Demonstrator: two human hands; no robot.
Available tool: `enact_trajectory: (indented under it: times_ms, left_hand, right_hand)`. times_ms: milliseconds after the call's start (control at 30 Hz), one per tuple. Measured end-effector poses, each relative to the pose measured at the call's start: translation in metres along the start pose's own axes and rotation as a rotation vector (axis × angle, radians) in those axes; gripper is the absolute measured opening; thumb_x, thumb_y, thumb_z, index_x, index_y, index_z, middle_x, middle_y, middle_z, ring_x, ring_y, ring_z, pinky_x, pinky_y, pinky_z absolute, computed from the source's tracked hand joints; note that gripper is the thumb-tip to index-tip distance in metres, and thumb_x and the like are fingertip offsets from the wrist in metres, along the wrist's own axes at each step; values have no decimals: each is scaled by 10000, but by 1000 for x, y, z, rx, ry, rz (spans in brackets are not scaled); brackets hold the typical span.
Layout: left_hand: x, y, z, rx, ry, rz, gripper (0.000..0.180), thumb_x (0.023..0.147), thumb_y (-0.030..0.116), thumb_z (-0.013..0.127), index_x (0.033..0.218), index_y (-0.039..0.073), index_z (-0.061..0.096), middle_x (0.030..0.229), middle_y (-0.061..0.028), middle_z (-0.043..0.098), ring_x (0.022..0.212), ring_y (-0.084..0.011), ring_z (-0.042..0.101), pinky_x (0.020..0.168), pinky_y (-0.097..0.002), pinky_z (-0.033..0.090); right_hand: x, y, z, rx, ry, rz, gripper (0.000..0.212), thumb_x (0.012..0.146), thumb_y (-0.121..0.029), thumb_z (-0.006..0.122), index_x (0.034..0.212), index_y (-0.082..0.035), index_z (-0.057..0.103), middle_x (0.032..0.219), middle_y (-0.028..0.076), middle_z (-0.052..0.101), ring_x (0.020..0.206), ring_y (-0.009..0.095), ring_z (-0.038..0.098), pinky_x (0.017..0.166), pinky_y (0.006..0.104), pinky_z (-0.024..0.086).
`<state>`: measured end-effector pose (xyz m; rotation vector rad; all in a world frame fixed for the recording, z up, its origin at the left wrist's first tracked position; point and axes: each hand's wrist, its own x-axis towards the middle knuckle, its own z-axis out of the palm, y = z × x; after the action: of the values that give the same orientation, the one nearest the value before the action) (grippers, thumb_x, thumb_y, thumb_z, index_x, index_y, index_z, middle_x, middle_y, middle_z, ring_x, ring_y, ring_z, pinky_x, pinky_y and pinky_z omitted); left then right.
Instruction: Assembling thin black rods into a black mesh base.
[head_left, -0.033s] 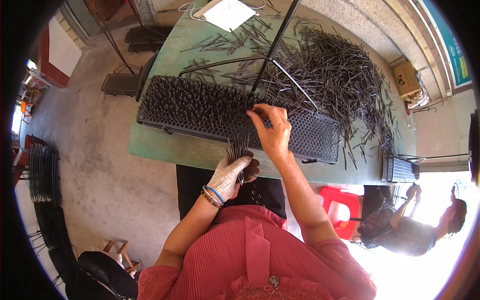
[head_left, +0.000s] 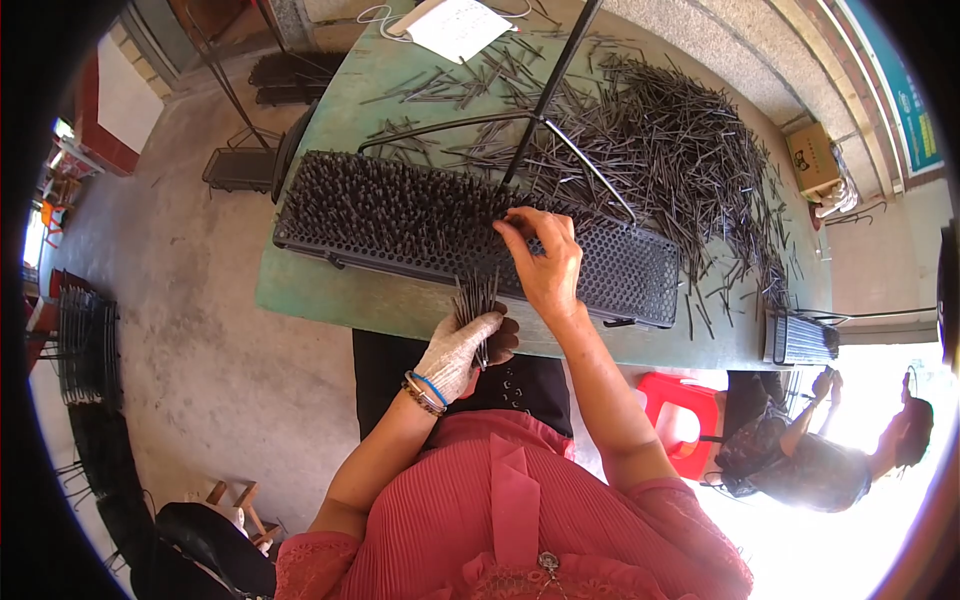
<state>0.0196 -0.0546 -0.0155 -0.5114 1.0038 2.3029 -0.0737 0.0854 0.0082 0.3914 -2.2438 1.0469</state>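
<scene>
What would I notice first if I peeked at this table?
Probably the huge heap of thin dark metal rods spread over the far right of the green table. In front of it lies a long black perforated tray, its left part bristling with upright rods, where the bare right hand touches it. Just below, the gloved left hand grips a small bundle of rods.

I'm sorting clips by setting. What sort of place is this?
Probably a small hand-assembly workshop, open to the outside. A green table carries a big loose heap of dark metal pins and a black perforated tray half filled with them; the floor is bare concrete.
</scene>
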Motion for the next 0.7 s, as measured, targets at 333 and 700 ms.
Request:
enact_trajectory:
  times_ms: [333,700]
  left_hand:
    - [0,1,0,-7,4,-1,235,935,156,618,1122,18,583,929,-104,691,769,-190,688,652,-312,577]
    - [-1,3,1,12,-78,0,250,933,145,614,1138,10,565,960,-112,690,781,-184,687,666,-303,575]
  right_hand:
    - [2,-5,-2,-24,-112,40,246,736,-86,807,958,-56,707,838,52,688,763,204,601,728,316,478]
    - [-4,0,-1,-53,-60,-3,171,748,-64,781,911,-49,732,932,74,692,829,250,624,746,334,490]
